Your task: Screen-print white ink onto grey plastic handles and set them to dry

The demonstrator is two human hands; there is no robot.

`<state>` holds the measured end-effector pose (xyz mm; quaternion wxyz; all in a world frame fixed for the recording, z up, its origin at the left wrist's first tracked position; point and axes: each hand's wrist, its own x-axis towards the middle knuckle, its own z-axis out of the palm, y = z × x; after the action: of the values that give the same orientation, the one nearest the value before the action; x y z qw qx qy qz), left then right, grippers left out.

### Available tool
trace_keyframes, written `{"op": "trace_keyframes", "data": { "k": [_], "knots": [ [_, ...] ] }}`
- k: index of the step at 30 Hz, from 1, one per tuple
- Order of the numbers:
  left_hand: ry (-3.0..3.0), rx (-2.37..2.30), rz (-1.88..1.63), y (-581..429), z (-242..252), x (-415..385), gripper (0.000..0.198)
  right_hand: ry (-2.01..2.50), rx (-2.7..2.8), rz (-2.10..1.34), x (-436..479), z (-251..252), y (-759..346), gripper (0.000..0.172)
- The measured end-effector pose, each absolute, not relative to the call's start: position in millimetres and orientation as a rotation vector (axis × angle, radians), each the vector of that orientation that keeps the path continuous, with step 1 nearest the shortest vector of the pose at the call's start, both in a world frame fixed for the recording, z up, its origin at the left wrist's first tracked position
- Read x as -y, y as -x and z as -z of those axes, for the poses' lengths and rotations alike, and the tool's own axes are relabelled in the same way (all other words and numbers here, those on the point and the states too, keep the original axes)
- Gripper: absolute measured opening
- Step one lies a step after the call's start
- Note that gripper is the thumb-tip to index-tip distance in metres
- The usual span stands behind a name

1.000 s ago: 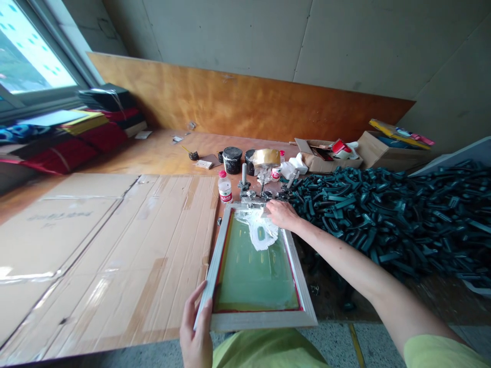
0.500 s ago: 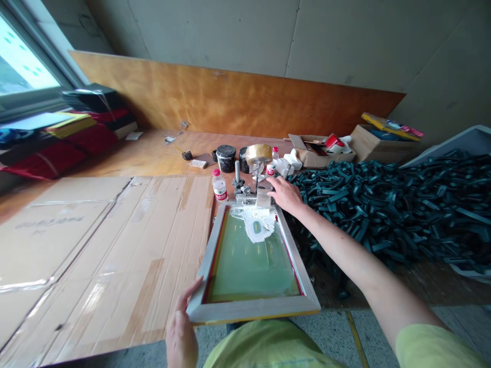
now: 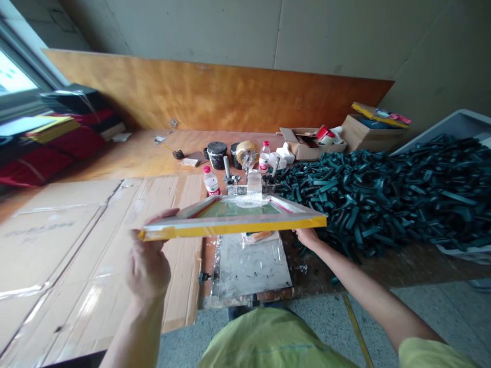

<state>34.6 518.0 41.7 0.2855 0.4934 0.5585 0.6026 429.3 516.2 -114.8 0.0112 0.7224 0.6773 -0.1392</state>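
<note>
The screen frame (image 3: 238, 225) is tilted up, its yellow-taped front edge raised and its far end at the metal hinge clamp. My left hand (image 3: 148, 260) is closed round the frame's left front corner. Beneath the right side of the frame is my right hand (image 3: 307, 237), its fingers partly hidden by the frame and a thing there too small to make out. White paste (image 3: 251, 201) lies at the far end of the green mesh. Under the raised frame a grey base plate (image 3: 253, 271) shows, with a small orange-brown piece (image 3: 261, 236) near its far end.
Flattened cardboard (image 3: 95, 245) covers the left of the table. A bottle (image 3: 211, 181), black tubs (image 3: 217, 156) and a tape roll (image 3: 247, 153) stand behind the frame. Dark green plastic parts (image 3: 368, 199) are heaped at the right, before an open carton (image 3: 310, 148).
The frame's near edge has risen with my left hand, uncovering the base plate. My right hand has moved from the hinge end toward me, to below the frame's right side.
</note>
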Motion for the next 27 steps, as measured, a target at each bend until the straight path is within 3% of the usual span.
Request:
{"op": "trace_keyframes", "data": {
  "k": [10, 19, 24, 27],
  "knots": [
    [-1.244, -1.252, -1.747, -49.1, -69.6, -537.4, 0.045, -2.280, -2.295, 0.331, -523.9, 94.9, -413.7, 0.022],
    [-1.221, -1.210, -1.749, -47.9, -66.0, -535.4, 0.030, -1.732, -2.936, 0.509, -551.6, 122.2, -305.0, 0.049],
    [-1.207, -1.193, -1.761, -49.5, -65.8, -533.1, 0.036, -1.657, -2.974, 0.515, -560.1, 139.4, -293.5, 0.034],
    [-1.230, -1.179, -1.753, -48.9, -65.9, -533.3, 0.036, -1.616, -2.976, 0.499, -556.8, 140.9, -299.1, 0.035]
  ]
}}
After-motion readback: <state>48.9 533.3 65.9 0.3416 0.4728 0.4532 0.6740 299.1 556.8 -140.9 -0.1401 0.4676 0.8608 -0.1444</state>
